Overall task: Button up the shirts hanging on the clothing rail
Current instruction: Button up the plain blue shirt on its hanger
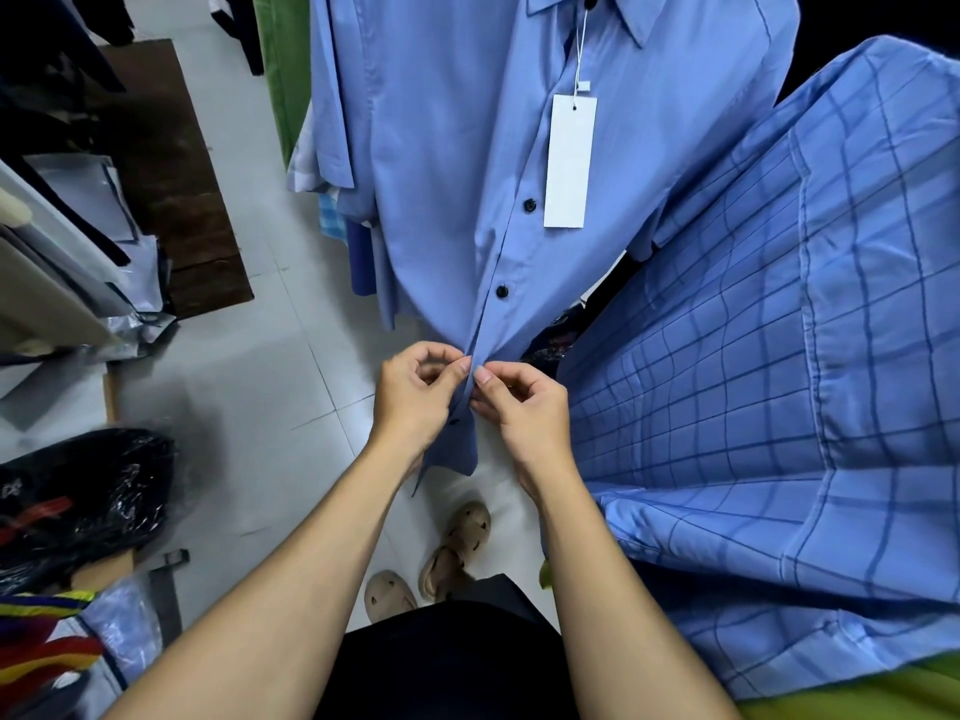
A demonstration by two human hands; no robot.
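The plain blue shirt [447, 163] hangs straight ahead, and its buttoned front runs as a long line from the collar at the top of the view down to the hands. Two dark buttons, the upper button [529, 204] and the lower button [502, 292], are seen closed along that line; the collar button also looks closed. The front edges are pinched just below the lower button, where both hands meet on the seam. The left hand [410, 394] is curled with its thumb and forefinger clamped on the left edge; the right hand [519, 400] is likewise clamped on the right edge, thumb uppermost. The button being worked is hidden between the fingertips, so it cannot be told whether it is through its hole. Another dark button appears to sit just below the left hand, so the next move is judged to lie downward along the same line, equally near to both hands.

A white tag [569, 161] hangs on a string from the collar, lying beside the upper button. A checked blue shirt [779, 381] hangs close on the right, touching or nearly touching the plain one. Below, a pale tiled floor [249, 397] is seen, with sandals [452, 553] on it, a dark mat [171, 189] to the left and a black plastic bag [83, 496] nearer.
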